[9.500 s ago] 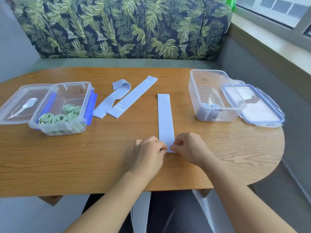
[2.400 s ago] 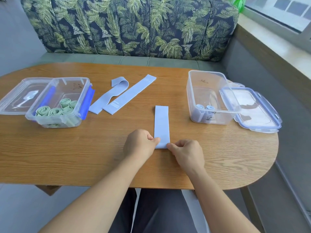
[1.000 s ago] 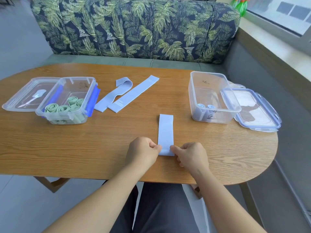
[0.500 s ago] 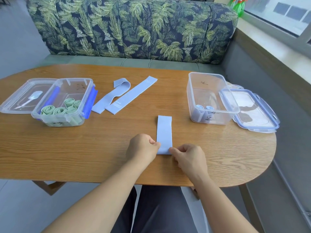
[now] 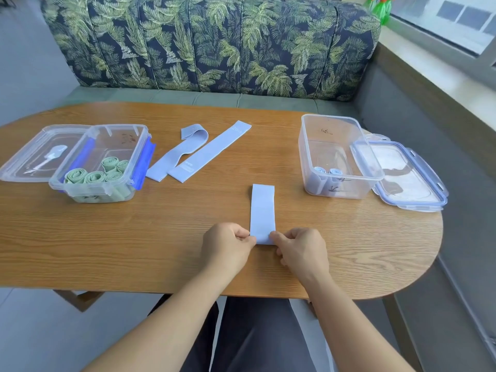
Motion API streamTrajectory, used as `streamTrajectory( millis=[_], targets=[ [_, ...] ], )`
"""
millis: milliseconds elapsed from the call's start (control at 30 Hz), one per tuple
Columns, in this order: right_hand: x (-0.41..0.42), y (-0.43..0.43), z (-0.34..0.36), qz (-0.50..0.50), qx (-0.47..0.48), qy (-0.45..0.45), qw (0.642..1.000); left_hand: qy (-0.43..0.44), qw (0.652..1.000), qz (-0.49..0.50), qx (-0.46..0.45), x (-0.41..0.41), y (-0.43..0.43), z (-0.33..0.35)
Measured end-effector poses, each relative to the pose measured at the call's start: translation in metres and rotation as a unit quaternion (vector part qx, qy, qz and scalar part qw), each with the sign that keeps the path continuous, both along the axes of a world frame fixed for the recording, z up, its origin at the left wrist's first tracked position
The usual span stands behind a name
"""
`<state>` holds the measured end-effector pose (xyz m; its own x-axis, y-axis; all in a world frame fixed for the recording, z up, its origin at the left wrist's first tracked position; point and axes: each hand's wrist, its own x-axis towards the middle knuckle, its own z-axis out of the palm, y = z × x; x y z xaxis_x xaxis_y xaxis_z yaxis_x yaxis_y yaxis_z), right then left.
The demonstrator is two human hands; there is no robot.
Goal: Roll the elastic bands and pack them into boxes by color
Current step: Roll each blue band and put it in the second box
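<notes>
**A:** Hand status?
**B:** Left hand (image 5: pixel 228 245) and right hand (image 5: pixel 300 251) are both at the near end of the light blue band (image 5: pixel 262 210). Fingers (image 5: pixel 245 238) are curled, pinching its two near corners.
**A:** Band position?
**B:** Flat on the table (image 5: pixel 107 237), centre, running straight away from the person. Far end is free.
**A:** Boxes?
**B:** Left box (image 5: pixel 118 126) holds green rolls (image 5: pixel 92 176). Right box (image 5: pixel 349 146) holds two blue rolls (image 5: pixel 328 171) at its near-left corner. Left lid (image 5: pixel 32 157) and right lid (image 5: pixel 410 178) are off, each beside its box. Two loose blue bands (image 5: pixel 209 151) lie just right of the left box, unrolled.
</notes>
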<state>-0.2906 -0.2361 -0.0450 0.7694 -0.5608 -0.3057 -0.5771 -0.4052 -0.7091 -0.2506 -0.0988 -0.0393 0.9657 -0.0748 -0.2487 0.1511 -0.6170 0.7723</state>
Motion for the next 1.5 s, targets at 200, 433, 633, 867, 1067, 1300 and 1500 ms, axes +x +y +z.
streamTrajectory(
  millis=[200, 433, 633, 867, 1067, 1300, 1500],
  targets=[
    [0.008, -0.002, 0.003, -0.006, 0.001, 0.009, 1.0, 0.033, 0.999, -0.004, 0.025, 0.012, -0.003, 0.007],
    [0.018, -0.005, 0.01, -0.002, 0.004, 0.026, 1.0, 0.051, 0.998, 0.02, 0.014, 0.024, -0.008, 0.008],
    [0.019, -0.006, 0.011, -0.017, 0.021, 0.006, 1.0, 0.045, 0.999, 0.022, 0.008, 0.03, -0.013, 0.011],
    [0.011, -0.003, 0.005, -0.018, 0.052, -0.024, 0.998, 0.044, 0.999, 0.02, 0.023, 0.035, -0.016, 0.013],
    [0.015, -0.004, 0.005, -0.018, 0.054, -0.022, 0.998, 0.025, 0.999, 0.014, 0.036, 0.035, -0.016, 0.013],
    [0.013, -0.001, 0.006, -0.017, 0.056, -0.037, 0.998, -0.009, 1.0, 0.001, 0.026, 0.018, -0.014, 0.008],
    [-0.007, 0.005, 0.008, -0.008, 0.049, -0.041, 0.998, -0.013, 1.0, -0.006, 0.027, 0.003, -0.006, 0.009]
  ],
)
